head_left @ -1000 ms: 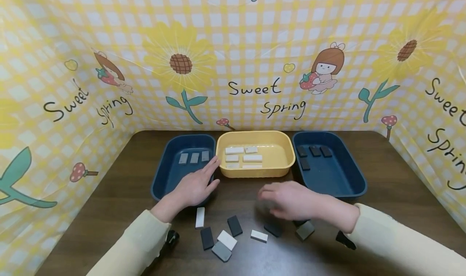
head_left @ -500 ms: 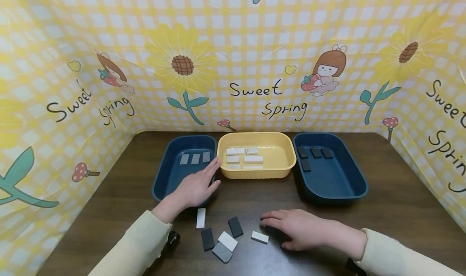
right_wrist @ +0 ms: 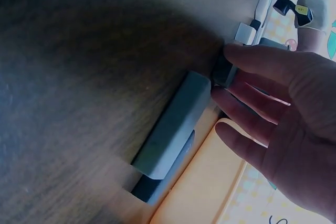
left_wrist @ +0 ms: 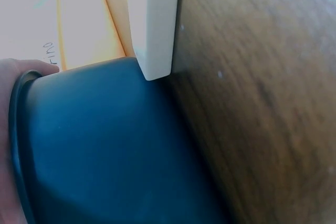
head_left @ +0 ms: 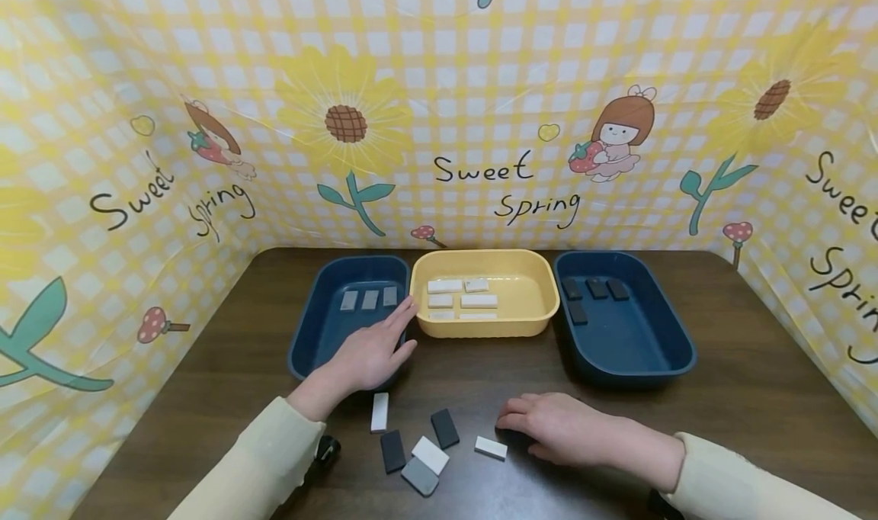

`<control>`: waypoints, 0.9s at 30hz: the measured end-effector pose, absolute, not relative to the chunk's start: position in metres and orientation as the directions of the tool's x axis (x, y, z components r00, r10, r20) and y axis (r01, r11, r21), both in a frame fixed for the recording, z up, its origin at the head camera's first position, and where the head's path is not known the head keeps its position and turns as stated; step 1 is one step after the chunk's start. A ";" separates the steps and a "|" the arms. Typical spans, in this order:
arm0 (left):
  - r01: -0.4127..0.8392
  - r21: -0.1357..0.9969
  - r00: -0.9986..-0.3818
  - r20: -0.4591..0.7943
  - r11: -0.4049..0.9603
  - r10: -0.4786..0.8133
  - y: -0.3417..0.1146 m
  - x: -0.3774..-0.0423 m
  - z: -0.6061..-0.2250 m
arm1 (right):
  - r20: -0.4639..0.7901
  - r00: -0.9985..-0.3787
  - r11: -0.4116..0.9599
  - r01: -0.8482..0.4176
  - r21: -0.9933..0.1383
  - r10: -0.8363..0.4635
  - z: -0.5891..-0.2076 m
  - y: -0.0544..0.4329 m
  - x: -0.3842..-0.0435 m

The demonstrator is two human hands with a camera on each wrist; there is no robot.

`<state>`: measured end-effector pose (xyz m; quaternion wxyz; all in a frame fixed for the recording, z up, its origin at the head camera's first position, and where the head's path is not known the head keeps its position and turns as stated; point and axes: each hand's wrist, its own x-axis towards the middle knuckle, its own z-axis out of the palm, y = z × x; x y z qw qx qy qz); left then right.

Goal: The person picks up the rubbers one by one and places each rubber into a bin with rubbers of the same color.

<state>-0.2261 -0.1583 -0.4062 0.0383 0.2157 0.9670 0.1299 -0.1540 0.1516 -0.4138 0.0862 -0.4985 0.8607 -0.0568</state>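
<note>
My right hand (head_left: 559, 428) is low over the table at front right, its fingers bent downward. In the right wrist view, the thumb and fingertips pinch a small black block (right_wrist: 224, 71). A grey block (right_wrist: 176, 124) overlapping a dark block (right_wrist: 163, 177) lies beside those fingers; the hand hides both in the head view. Left of the hand is a white block (head_left: 491, 448). My left hand (head_left: 366, 356) rests with extended fingers across the near right rim of the left blue tray (head_left: 302, 345), fingertips beside the yellow tray (head_left: 524, 326).
Toward the front lie a standing-apart white block (head_left: 380, 412), two black blocks (head_left: 393, 451), and another white block (head_left: 430, 456) touching a grey block (head_left: 420, 476). Grey blocks sit in the left tray, white ones in the yellow tray, black ones in the right blue tray (head_left: 638, 352).
My right hand has come down and toward the front, covering the black and grey blocks, and its fingers have drawn in. The left hand has stayed in place.
</note>
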 end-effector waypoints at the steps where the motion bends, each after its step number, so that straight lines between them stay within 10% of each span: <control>1: 0.410 0.268 -0.903 -0.016 0.872 0.429 -0.158 -0.226 -0.406 | -0.093 -0.489 0.497 -0.848 -0.184 -0.867 -0.414 0.152 -0.154; 27: 0.420 0.253 -0.899 -0.016 0.871 0.438 -0.158 -0.225 -0.402 | 0.242 -0.669 0.605 -0.741 -0.290 -0.703 -0.367 0.198 -0.162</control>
